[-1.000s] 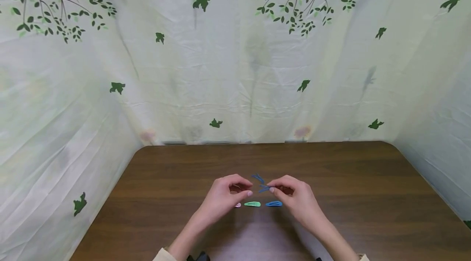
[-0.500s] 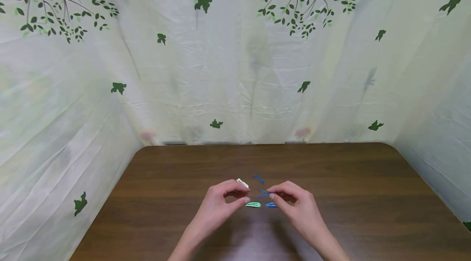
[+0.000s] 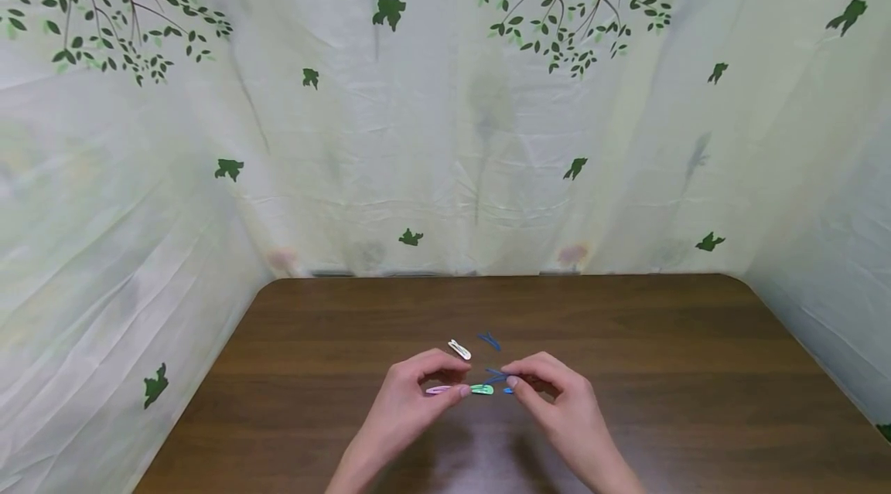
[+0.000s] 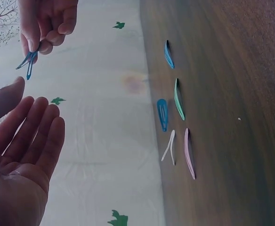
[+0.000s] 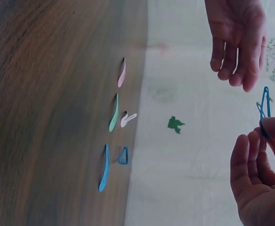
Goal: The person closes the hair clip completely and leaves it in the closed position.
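Above the table, my right hand (image 3: 553, 393) pinches a blue snap hair clip (image 5: 264, 106) between thumb and fingertips; its two legs are sprung apart and point toward my left hand. My left hand (image 3: 414, 393) is held opposite with relaxed fingers and nothing in them, thumb apart from the fingers. On the table below lie a pink hair clip (image 4: 189, 153), a green one (image 4: 179, 100) and a blue one (image 4: 168, 54) in a row. Behind that row lie a white clip (image 3: 459, 349) and another blue clip (image 3: 490, 341), both with legs spread.
The brown wooden table (image 3: 334, 324) extends around the clips on all sides. A pale curtain (image 3: 445, 131) with green leaf and branch prints hangs behind the table and along both sides.
My left hand has moved slightly left and down, off the white clip, which now shows in full. My right hand has lowered a little with the blue hair clip still pinched.
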Demonstrator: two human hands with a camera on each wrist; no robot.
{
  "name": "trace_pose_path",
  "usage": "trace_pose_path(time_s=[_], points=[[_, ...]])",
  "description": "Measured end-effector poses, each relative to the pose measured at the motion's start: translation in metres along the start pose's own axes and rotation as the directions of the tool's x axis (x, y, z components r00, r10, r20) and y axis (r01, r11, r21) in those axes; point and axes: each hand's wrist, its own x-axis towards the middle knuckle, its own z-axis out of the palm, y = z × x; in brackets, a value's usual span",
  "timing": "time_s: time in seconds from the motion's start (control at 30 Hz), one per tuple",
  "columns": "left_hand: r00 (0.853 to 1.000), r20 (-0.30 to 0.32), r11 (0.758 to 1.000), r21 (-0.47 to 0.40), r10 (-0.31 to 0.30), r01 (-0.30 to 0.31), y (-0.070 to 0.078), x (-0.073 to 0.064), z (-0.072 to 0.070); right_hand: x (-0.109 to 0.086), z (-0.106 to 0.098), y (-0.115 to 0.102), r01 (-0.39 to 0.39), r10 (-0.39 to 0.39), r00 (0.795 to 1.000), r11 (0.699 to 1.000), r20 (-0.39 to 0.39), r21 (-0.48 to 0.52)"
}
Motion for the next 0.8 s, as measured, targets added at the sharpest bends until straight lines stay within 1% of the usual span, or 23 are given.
trace_pose_path(time_s=[0.13,0.23,0.37,0.57,0.7,0.8], points=[[1.0,0.019,1.0,-0.008,-0.01,0.011,0.002,-0.0025,0.0011,-0.0019,0.0006,-0.0001,0.046,-0.046,0.999,0.999,0.026,-0.008],[0.999,0.036,1.0,-0.009,0.002,-0.002,0.0039,-0.0039,0.0014,-0.0021,0.0015,-0.0009,0.062,-0.062,0.997,0.998,0.038,-0.005],[0.996,0.048,0.997,0.029,0.07,-0.071,0.0052,-0.0041,0.002,-0.0017,0.0034,-0.0033,0.071,-0.07,0.997,0.997,0.043,-0.005],[0.985,0.054,0.981,0.098,0.164,-0.168,0.0054,-0.0044,0.0036,-0.003,0.0068,-0.0055,0.104,-0.103,0.993,0.994,0.05,-0.022],[0.977,0.051,0.971,0.111,0.208,-0.212,0.0063,-0.0052,0.0038,-0.0037,0.0076,-0.006,0.125,-0.124,0.991,0.992,0.046,-0.015],[0.973,0.048,0.967,0.111,0.226,-0.23,0.0071,-0.0056,0.0043,-0.0041,0.0075,-0.0067,0.134,-0.133,0.99,0.991,0.042,-0.016]])
